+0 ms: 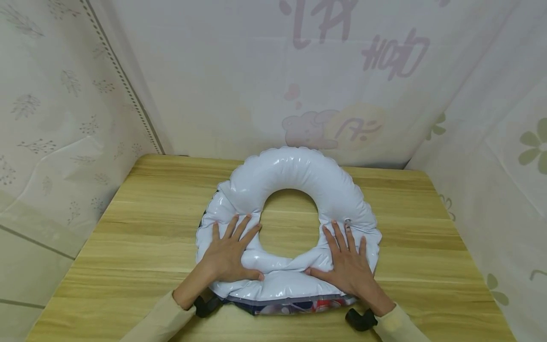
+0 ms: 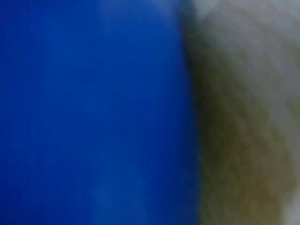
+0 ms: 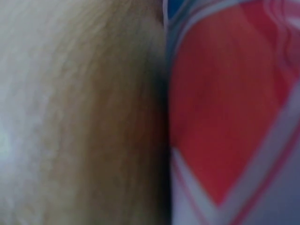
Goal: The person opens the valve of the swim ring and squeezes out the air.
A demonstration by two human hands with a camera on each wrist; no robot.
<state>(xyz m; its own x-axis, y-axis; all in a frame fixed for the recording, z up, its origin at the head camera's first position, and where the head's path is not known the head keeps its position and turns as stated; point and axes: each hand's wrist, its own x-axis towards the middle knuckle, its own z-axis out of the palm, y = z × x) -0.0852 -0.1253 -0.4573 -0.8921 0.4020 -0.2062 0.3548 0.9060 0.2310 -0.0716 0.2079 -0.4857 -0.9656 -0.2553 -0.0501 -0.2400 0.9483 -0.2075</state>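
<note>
A white inflatable swim ring (image 1: 295, 166) lies on the wooden table, puffed at the far side and creased and sunken under the hands. My left hand (image 1: 226, 254) presses on its left side, fingers spread and straight, thumb toward the middle. On the right side my right hand (image 1: 348, 263) presses likewise with spread fingers. A small clear valve (image 1: 348, 222) shows just beyond the right fingertips. Along the near edge the ring's printed underside (image 1: 295, 306) peeks out in dark blue and red. Close up, the left wrist view shows its blue print (image 2: 93, 112), the right wrist view a red patch (image 3: 220, 93).
The wooden table (image 1: 128, 237) extends on both sides of the ring. A pale printed curtain (image 1: 213, 85) hangs behind it, with more patterned cloth at left and right. Black wrist-worn devices (image 1: 361, 319) sit under both wrists near the ring's front edge.
</note>
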